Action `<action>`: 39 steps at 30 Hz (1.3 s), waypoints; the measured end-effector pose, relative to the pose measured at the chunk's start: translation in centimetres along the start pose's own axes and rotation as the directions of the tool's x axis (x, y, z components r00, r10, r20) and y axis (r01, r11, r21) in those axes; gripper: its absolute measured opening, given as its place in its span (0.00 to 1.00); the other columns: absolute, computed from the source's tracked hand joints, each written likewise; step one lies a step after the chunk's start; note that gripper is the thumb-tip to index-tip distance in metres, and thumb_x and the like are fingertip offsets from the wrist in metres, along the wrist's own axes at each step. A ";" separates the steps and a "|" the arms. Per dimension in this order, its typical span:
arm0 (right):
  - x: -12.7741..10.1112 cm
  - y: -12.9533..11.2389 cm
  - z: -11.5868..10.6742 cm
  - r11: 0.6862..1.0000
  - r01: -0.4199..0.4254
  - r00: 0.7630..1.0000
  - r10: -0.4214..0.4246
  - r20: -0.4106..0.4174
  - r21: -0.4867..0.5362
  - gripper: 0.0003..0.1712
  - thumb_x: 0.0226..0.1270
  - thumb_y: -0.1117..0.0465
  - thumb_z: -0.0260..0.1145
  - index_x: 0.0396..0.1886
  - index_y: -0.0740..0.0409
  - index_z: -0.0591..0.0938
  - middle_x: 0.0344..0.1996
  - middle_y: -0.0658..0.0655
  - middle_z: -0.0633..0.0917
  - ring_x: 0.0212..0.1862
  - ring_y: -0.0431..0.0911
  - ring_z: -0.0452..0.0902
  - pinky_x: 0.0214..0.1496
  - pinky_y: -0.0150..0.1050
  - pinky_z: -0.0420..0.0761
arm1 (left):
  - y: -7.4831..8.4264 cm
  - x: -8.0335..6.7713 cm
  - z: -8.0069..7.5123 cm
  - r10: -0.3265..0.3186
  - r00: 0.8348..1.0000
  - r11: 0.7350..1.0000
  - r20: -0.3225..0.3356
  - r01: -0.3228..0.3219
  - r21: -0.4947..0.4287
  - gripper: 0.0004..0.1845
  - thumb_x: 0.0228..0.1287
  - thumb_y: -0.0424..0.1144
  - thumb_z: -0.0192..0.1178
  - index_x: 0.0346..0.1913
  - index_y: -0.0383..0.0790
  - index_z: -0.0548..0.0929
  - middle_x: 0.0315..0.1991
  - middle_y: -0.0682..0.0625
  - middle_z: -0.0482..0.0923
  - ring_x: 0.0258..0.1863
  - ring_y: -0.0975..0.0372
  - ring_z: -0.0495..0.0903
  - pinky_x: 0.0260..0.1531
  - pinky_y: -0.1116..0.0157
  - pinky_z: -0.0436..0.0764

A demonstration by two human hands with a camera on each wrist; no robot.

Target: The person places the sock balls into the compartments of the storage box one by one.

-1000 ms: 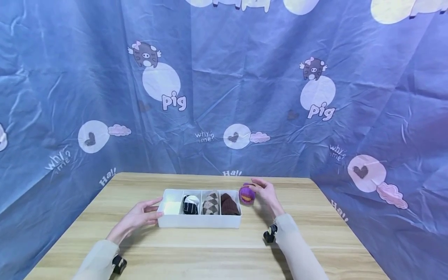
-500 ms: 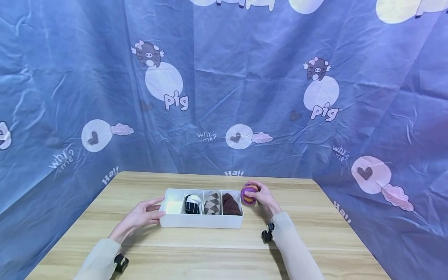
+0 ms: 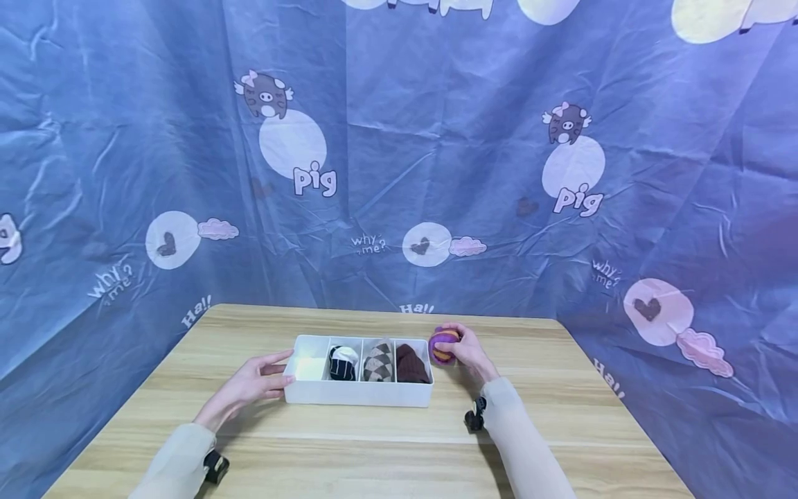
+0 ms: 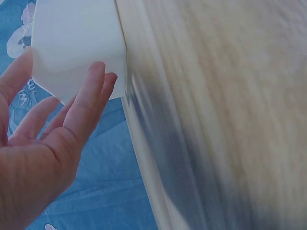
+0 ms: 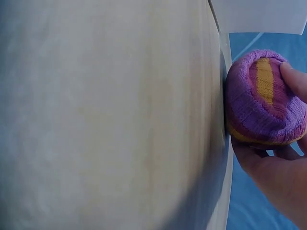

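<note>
On the table lies a white divided box. Its three right compartments hold a black-and-white rolled sock, an argyle sock and a dark brown sock. My left hand touches the box's left end with loosely extended fingers, the thumb by the front corner. In the left wrist view its fingertips overlap the end wall. Just beyond the box's right end, my right hand grips a rolled-up purple sock with orange stripes, thumb on one side and fingers curled round the other.
The wooden table ends at a blue printed cloth hung behind and at both sides. A black wrist camera sits at the left cuff and another wrist camera at the right.
My right hand's thumb has come down in front of the purple sock and the fingers have gathered round it, showing more orange stripe. My left hand stays at the box's end.
</note>
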State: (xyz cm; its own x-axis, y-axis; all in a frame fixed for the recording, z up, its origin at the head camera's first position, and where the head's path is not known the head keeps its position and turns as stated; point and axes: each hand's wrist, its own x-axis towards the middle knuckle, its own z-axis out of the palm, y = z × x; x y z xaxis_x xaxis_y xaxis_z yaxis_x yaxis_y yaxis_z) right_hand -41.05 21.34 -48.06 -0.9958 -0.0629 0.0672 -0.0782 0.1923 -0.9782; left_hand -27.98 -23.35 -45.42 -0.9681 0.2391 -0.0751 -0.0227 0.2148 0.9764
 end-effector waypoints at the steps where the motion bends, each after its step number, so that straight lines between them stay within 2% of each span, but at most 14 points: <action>1: 0.0 0.0 0.0 1.000 -0.002 1.000 0.002 -0.009 -0.003 0.30 0.54 0.75 0.70 0.58 0.71 0.74 0.54 0.69 0.78 0.51 0.53 0.76 0.47 0.36 0.83 | 0.0 0.0 0.0 0.000 1.000 1.000 0.000 0.000 0.002 0.43 0.63 0.36 0.66 0.74 0.28 0.55 0.66 0.19 0.60 0.52 0.47 0.82 0.52 0.55 0.85; 7: 0.0 -0.1 -0.3 1.000 -0.010 0.998 0.009 -0.054 -0.022 0.30 0.54 0.72 0.72 0.58 0.70 0.75 0.53 0.67 0.79 0.51 0.51 0.76 0.47 0.32 0.80 | 0.0 0.2 0.1 -0.009 1.000 1.000 -0.023 0.010 0.020 0.42 0.63 0.36 0.67 0.74 0.29 0.56 0.66 0.19 0.60 0.52 0.46 0.82 0.51 0.55 0.86; 10: -0.1 -0.3 -0.4 1.000 -0.002 0.997 0.003 -0.075 0.013 0.30 0.54 0.72 0.72 0.59 0.70 0.75 0.53 0.68 0.80 0.49 0.48 0.77 0.46 0.30 0.81 | -0.1 0.2 0.1 -0.016 0.999 1.000 -0.043 0.017 0.024 0.42 0.62 0.37 0.68 0.74 0.30 0.58 0.65 0.19 0.61 0.52 0.46 0.82 0.51 0.55 0.86; 14: -0.1 -0.9 -0.3 0.998 0.021 0.996 -0.015 -0.091 0.063 0.31 0.54 0.73 0.72 0.60 0.69 0.75 0.54 0.69 0.80 0.48 0.47 0.78 0.47 0.29 0.81 | -0.1 0.1 0.0 -0.015 0.999 1.000 -0.036 0.016 0.027 0.42 0.62 0.36 0.67 0.74 0.30 0.57 0.65 0.19 0.62 0.52 0.46 0.82 0.51 0.54 0.86; 20: -0.2 -1.8 0.1 0.999 0.040 0.991 -0.041 -0.127 -0.006 0.31 0.53 0.67 0.75 0.58 0.64 0.78 0.54 0.67 0.81 0.53 0.51 0.78 0.54 0.36 0.82 | 0.0 0.0 0.0 -0.013 1.000 0.999 -0.028 0.014 0.032 0.42 0.62 0.36 0.67 0.74 0.29 0.57 0.64 0.19 0.62 0.51 0.48 0.82 0.50 0.55 0.86; 24: -0.2 -2.6 0.4 0.999 0.048 0.991 -0.046 -0.124 0.007 0.32 0.54 0.66 0.75 0.61 0.64 0.76 0.57 0.67 0.80 0.56 0.54 0.76 0.58 0.40 0.81 | 0.1 0.2 0.1 -0.026 0.999 0.999 -0.032 0.026 0.018 0.42 0.62 0.35 0.67 0.74 0.30 0.56 0.63 0.19 0.64 0.49 0.49 0.83 0.50 0.55 0.86; 32: -0.1 -3.4 0.7 0.996 0.068 0.978 -0.056 -0.201 0.055 0.31 0.54 0.67 0.75 0.59 0.63 0.77 0.54 0.64 0.82 0.52 0.46 0.77 0.52 0.30 0.80 | 0.1 0.6 0.2 -0.023 1.000 1.000 -0.018 0.023 0.017 0.43 0.61 0.36 0.68 0.74 0.30 0.56 0.62 0.20 0.65 0.47 0.52 0.84 0.50 0.55 0.86; 39: -0.5 -4.7 2.0 0.987 0.102 0.985 -0.082 -0.151 0.125 0.31 0.52 0.67 0.76 0.58 0.61 0.79 0.51 0.59 0.85 0.48 0.43 0.78 0.48 0.31 0.80 | -0.1 0.5 0.2 -0.017 1.000 1.000 -0.024 0.018 0.010 0.43 0.61 0.36 0.68 0.74 0.30 0.57 0.61 0.20 0.67 0.47 0.52 0.84 0.50 0.55 0.86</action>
State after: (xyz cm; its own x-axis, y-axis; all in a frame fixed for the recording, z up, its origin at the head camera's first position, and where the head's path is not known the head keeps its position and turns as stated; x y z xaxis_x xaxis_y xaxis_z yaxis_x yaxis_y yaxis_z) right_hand -40.06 18.48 -43.88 -0.9818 0.0705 0.1766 -0.1725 0.0604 -0.9831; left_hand -28.37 -23.07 -45.62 -0.9733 0.2125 -0.0871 -0.0373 0.2281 0.9729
